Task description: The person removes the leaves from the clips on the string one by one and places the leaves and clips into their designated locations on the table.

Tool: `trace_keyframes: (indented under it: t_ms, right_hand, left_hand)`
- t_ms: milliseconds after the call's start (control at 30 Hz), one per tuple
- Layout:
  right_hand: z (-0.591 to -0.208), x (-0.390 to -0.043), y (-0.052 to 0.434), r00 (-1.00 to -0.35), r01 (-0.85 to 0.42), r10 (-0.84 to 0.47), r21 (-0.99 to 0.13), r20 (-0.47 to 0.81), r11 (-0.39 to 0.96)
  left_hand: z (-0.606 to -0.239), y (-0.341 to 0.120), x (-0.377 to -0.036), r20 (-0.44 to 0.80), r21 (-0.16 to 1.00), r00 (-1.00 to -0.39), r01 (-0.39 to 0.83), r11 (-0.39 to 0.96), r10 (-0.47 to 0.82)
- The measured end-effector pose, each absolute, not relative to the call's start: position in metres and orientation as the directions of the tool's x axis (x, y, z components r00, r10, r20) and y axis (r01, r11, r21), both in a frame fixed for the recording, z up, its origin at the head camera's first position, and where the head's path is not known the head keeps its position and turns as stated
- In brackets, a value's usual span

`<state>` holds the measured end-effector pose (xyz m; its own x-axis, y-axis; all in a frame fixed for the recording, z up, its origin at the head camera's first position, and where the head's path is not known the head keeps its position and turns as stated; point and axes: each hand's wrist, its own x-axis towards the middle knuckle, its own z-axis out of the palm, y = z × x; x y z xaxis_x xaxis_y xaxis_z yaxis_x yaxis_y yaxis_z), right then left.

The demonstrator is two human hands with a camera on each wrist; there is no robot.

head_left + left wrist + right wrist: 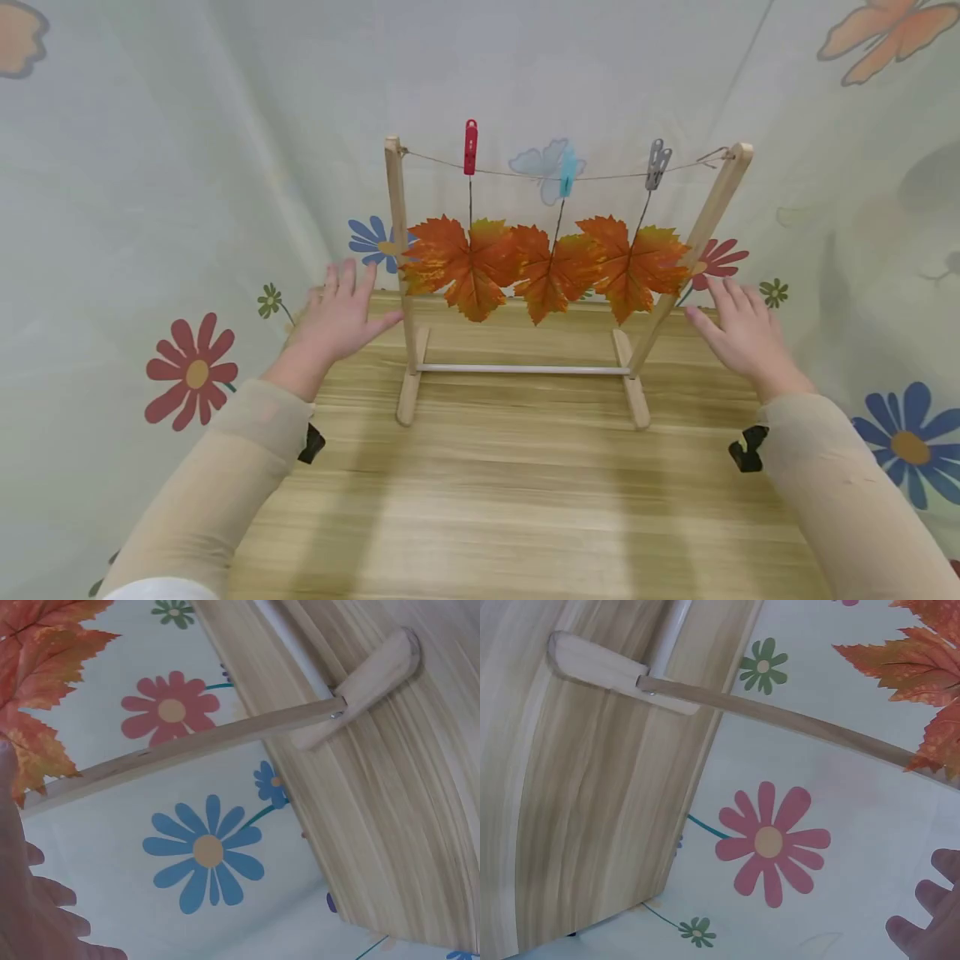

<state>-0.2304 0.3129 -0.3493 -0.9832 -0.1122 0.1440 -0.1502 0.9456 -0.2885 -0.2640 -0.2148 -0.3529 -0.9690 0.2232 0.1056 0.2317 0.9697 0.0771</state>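
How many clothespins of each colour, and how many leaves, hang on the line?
Red clothespin: 1
Blue clothespin: 1
Grey clothespin: 1
Orange leaves: 3
Total: 6

- In the left wrist view, the left hand [34, 915] is cut off at the 8 o'clock corner. Only a blurry pink edge and some knuckles show.
- In the right wrist view, the right hand [930, 915] is cut off at the 4 o'clock corner. Only a few fingertips show.
- The leaves [37, 682] run off the picture at 10 o'clock in the left wrist view.
- The rack's left post [397, 250] hides part of the nearest leaf's edge in the head view.
- Both sleeves run off the bottom edge at 7 and 5 o'clock.
- The black clips [747, 450] at the table's sides are half hidden by the sleeves.
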Motion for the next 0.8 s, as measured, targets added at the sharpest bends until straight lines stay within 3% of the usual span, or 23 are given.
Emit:
trace_keyframes:
  t_ms: [333, 600, 800]
  right_hand:
    - [-0.335, -0.233, 0.298, -0.966, -0.192, -0.092, -0.426, 0.243, 0.884]
    - [-0.327, -0.233, 0.284, -0.944, -0.214, -0.056, -0.472, 0.326, 0.855]
    - [-0.321, -0.237, 0.273, -0.949, -0.222, -0.073, -0.484, 0.308, 0.847]
  left_hand:
    - [-0.338, -0.211, -0.268, 0.217, 0.274, -0.942, 0.309, 0.911, 0.254]
    - [-0.335, -0.203, -0.267, 0.31, 0.505, -0.924, 0.359, 0.785, 0.222]
    - [-0.333, -0.201, -0.266, 0.324, 0.545, -0.921, 0.368, 0.753, 0.215]
